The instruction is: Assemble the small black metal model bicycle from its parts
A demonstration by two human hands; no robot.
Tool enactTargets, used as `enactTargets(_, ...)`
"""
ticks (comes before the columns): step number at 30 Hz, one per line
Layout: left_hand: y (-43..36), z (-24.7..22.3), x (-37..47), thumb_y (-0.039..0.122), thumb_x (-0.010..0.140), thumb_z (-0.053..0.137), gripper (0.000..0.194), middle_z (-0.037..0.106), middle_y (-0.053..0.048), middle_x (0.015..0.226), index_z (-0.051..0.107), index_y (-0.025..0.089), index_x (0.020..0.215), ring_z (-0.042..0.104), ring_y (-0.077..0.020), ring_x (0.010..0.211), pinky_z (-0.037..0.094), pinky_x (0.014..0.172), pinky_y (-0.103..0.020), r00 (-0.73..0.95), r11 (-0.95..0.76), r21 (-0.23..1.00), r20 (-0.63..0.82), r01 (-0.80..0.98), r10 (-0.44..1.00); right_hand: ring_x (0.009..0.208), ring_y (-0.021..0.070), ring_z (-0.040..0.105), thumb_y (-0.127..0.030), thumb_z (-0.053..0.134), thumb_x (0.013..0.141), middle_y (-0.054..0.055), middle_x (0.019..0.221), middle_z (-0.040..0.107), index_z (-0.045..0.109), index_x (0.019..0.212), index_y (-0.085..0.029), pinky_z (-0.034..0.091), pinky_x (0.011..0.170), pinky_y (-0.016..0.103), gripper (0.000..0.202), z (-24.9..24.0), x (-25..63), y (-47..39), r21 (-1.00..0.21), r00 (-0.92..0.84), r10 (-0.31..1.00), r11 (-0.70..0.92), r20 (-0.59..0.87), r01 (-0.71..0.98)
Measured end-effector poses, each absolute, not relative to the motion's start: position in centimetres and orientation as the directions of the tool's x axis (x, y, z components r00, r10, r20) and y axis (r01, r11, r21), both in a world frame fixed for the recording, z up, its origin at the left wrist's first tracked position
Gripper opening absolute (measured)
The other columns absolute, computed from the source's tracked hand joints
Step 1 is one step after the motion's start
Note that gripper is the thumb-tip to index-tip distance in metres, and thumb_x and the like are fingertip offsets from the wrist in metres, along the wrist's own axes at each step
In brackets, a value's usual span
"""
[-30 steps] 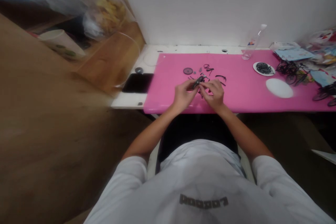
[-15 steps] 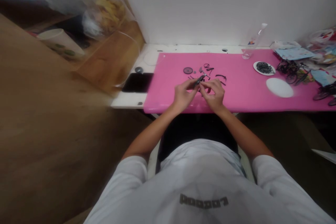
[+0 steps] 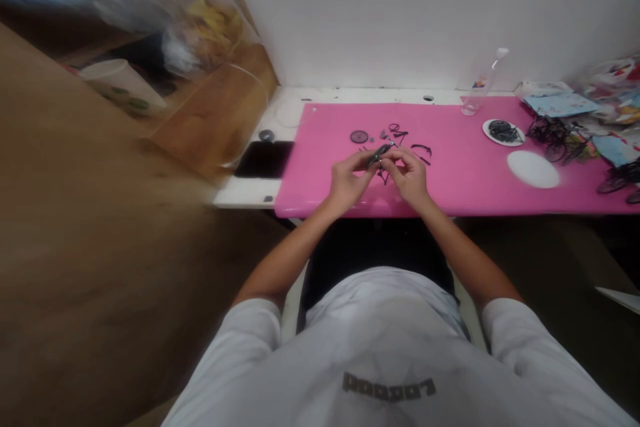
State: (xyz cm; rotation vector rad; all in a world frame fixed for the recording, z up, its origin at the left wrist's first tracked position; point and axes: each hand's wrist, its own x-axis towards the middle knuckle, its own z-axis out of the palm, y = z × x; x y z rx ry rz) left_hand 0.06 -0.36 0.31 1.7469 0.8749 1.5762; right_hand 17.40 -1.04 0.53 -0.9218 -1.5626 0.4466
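Above the pink mat (image 3: pixel 320 180), my left hand (image 3: pixel 349 180) is closed on a small dark part (image 3: pixel 377 155). My right hand (image 3: pixel 411 178) is pinched against the near end of that part, its fingertips touching those of my left hand. Whether it grips the part itself or something smaller is hidden. A dark round wheel-like piece (image 3: pixel 359 137) lies on the mat behind my left hand. Thin black pieces (image 3: pixel 399 133) lie just beyond the fingers, and a curved black piece (image 3: pixel 421 149) is to the right. Another thin piece (image 3: pixel 383 177) shows between my hands.
To the right are a white plate with black pieces (image 3: pixel 503 132), a white oval plate (image 3: pixel 533 169), a clear bottle (image 3: pixel 473 101) and black model bicycles (image 3: pixel 555 137). A black flat object (image 3: pixel 264 159) lies left of the mat. A white wall stands behind.
The right hand's fingers have shifted slightly around the dark part, and the thin piece between the hands shows more clearly. The whole view has moved slightly.
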Motion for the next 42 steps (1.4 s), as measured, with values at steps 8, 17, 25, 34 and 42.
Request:
enactTargets(8,-0.7,0.4,0.2,0.052,0.094,0.087,0.038,0.087,-0.009,0.115,0.086,0.024,0.12,0.085,-0.0251,0.1,0.073,0.098,-0.044,0.056,-0.564,0.822,0.561,0.082,0.826,0.079,0.0178,0.064,-0.058,0.067,0.106,0.005,0.096,0.07,0.074,0.101,-0.026,0.053,0.06,0.03,0.033,0.4,17.0,-1.7,-0.715,0.023,0.75,0.619,0.661,0.326)
enactTargets(17,-1.0,-0.3,1.0,0.048,0.1,0.082,0.037,0.086,-0.009,0.114,0.084,0.022,0.125,0.085,-0.0234,0.098,0.073,0.095,-0.039,0.036,-0.578,0.81,0.577,0.101,0.816,0.069,0.0152,0.057,-0.051,0.062,0.109,0.001,0.089,0.068,0.072,0.106,-0.025,0.051,0.065,0.033,0.028,-1.2,16.7,-1.6,-0.68,0.076,0.713,0.624,0.697,0.384)
enactTargets(25,-0.6,-0.6,1.0,0.046,0.101,0.079,0.034,0.087,-0.008,0.112,0.084,0.021,0.125,0.086,-0.0206,0.095,0.073,0.091,-0.034,0.03,-0.612,0.781,0.614,0.123,0.789,0.073,0.0164,0.06,-0.061,0.066,0.106,0.002,0.089,0.069,0.074,0.105,-0.026,0.05,0.062,0.031,0.036,-1.1,16.8,-1.1,-0.771,0.077,0.79,0.566,0.608,0.291)
enactTargets(34,-0.4,-1.2,1.3,0.044,0.097,0.084,0.035,0.086,-0.01,0.112,0.083,0.019,0.122,0.085,-0.0215,0.097,0.071,0.091,-0.034,0.033,-0.546,0.837,0.545,0.017,0.837,0.075,0.0188,0.061,-0.045,0.06,0.112,0.003,0.088,0.067,0.071,0.107,-0.026,0.055,0.072,0.036,0.024,-1.1,17.1,-1.4,-0.575,0.013,0.653,0.658,0.758,0.487)
enactTargets(42,-0.1,-2.1,1.7,0.044,0.093,0.087,0.036,0.086,-0.01,0.108,0.083,0.018,0.117,0.084,-0.0215,0.098,0.069,0.089,-0.032,0.029,-0.474,0.88,0.475,-0.035,0.88,0.078,0.0205,0.065,-0.047,0.053,0.115,0.006,0.091,0.072,0.07,0.108,-0.024,0.058,0.075,0.038,0.029,-1.6,17.4,-1.1,-0.481,-0.04,0.61,0.662,0.791,0.575)
